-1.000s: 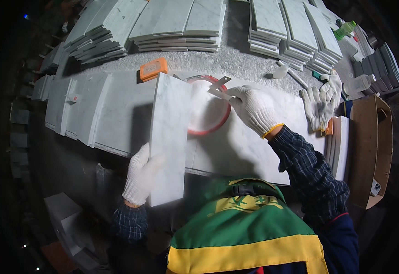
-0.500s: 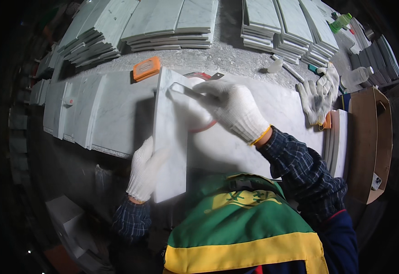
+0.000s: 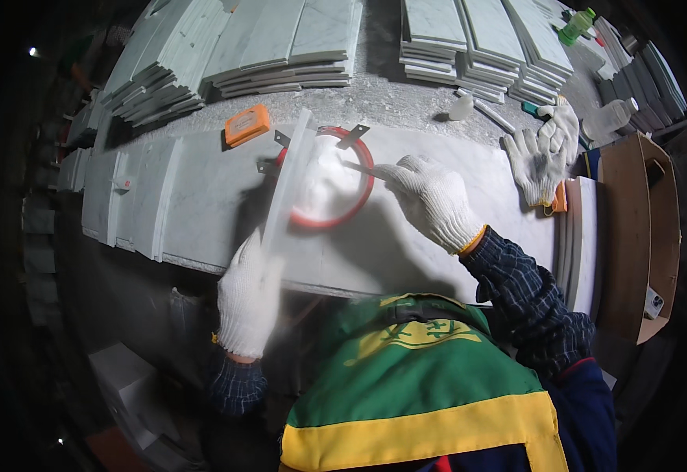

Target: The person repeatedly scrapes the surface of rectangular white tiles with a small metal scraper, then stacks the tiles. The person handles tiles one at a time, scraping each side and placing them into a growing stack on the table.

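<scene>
My left hand [image 3: 249, 303], in a white knitted glove, grips the lower end of a white marble tile [image 3: 287, 189], which stands nearly edge-on to me. My gloved right hand [image 3: 432, 203] is closed on a thin metal spatula [image 3: 361, 168]. Its tip hangs over the white substance in a round pan with a red rim [image 3: 369, 182]; whether that is powder or paste I cannot tell. Another flat metal blade [image 3: 353, 136] lies across the rim, and more metal tabs show left of the tile. The tile hides the pan's left part.
Marble slabs [image 3: 210, 204] cover the bench. Stacked tiles [image 3: 320, 39] line the back. An orange box [image 3: 247, 125] lies behind the pan. Spare gloves [image 3: 536, 161], a small white bottle [image 3: 461, 108], a clear bottle [image 3: 607, 118] and a cardboard box [image 3: 623, 236] are on the right.
The tile has turned from showing its broad face to nearly edge-on. My right hand has drawn back from the tile to the right, bringing the spatula over the pan.
</scene>
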Available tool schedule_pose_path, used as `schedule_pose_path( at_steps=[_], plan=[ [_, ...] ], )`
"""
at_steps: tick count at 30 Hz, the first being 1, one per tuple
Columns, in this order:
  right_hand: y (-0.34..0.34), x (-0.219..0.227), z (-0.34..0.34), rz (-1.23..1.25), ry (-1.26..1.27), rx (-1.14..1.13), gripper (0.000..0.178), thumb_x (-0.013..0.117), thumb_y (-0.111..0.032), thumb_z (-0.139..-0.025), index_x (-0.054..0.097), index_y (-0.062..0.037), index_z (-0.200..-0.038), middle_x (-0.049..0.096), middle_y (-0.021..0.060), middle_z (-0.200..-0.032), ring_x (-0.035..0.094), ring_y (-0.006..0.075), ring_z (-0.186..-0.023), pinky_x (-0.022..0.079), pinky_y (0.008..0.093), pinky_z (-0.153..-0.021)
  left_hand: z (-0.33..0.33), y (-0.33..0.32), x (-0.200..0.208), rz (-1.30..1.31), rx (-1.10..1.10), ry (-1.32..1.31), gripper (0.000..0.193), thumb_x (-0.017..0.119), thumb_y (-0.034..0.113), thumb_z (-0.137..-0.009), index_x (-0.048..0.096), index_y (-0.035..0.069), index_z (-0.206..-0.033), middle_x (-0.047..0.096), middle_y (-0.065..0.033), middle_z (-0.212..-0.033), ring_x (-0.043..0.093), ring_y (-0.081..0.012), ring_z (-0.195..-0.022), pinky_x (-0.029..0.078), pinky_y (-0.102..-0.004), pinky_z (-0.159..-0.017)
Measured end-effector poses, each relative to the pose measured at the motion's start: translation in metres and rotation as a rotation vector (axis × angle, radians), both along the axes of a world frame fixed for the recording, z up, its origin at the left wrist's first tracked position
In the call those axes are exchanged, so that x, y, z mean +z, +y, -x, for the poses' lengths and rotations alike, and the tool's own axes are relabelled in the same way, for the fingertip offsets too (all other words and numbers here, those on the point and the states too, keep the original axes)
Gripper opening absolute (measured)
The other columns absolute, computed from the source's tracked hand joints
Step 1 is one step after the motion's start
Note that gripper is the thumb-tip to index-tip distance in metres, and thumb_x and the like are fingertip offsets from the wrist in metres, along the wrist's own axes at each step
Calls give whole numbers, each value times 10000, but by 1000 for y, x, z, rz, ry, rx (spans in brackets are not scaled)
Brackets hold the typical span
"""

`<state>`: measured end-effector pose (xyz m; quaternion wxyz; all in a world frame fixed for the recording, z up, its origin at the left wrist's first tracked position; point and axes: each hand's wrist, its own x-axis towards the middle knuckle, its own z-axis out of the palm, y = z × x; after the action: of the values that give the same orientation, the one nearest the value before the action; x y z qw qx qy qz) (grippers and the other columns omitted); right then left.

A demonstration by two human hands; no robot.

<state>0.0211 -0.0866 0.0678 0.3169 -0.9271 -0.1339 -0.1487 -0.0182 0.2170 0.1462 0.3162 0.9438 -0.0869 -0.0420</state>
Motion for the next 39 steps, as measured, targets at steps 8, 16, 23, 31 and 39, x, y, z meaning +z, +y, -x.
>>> schedule_pose_path(
  at_steps=[8, 16, 23, 31, 39],
  plan=[
    [-95, -57, 74, -1710, 461, -224, 673, 687, -39, -990, 419, -23, -1607, 690, 73, -1066, 669, 154, -941, 553, 281, -825, -8, -11, 20, 262, -152, 521, 498, 622, 22, -953, 595, -60, -1443, 694, -117, -1343, 627, -175, -1230, 477, -320, -1076],
    [-120, -81, 170, -1613, 531, -430, 598, 741, -80, -957, 526, 44, -1501, 735, 101, -1034, 660, 144, -856, 505, 279, -745, -45, -81, -72, 216, -542, 706, 479, 641, 158, -1031, 596, -72, -1448, 712, -120, -1320, 638, -159, -1188, 494, -325, -1064],
    [-134, -78, 194, -1523, 540, -510, 361, 687, -147, -1027, 638, 24, -1342, 726, 84, -928, 640, 131, -768, 503, 279, -690, -62, -91, -112, -55, -572, 493, 439, 659, 256, -1027, 677, -52, -1337, 736, -197, -1237, 665, -167, -1161, 515, -340, -1015],
    [-134, -70, 189, -991, 632, -464, 256, 734, -226, -1020, 739, -2, -1145, 745, 32, -932, 623, 88, -767, 521, 253, -713, -23, -104, -151, -193, -413, -194, 340, 700, 262, -976, 743, 88, -1265, 698, -168, -1132, 672, -357, -1078, 529, -463, -952],
    [-143, -72, 185, -1116, 614, -530, 228, 690, -236, -1049, 724, -27, -1132, 730, 32, -893, 611, 85, -731, 481, 237, -648, 8, -129, -161, -173, -437, -281, 519, 714, 243, -934, 652, 86, -1424, 585, -144, -1500, 485, -389, -1433, 392, -506, -1195]
  ],
)
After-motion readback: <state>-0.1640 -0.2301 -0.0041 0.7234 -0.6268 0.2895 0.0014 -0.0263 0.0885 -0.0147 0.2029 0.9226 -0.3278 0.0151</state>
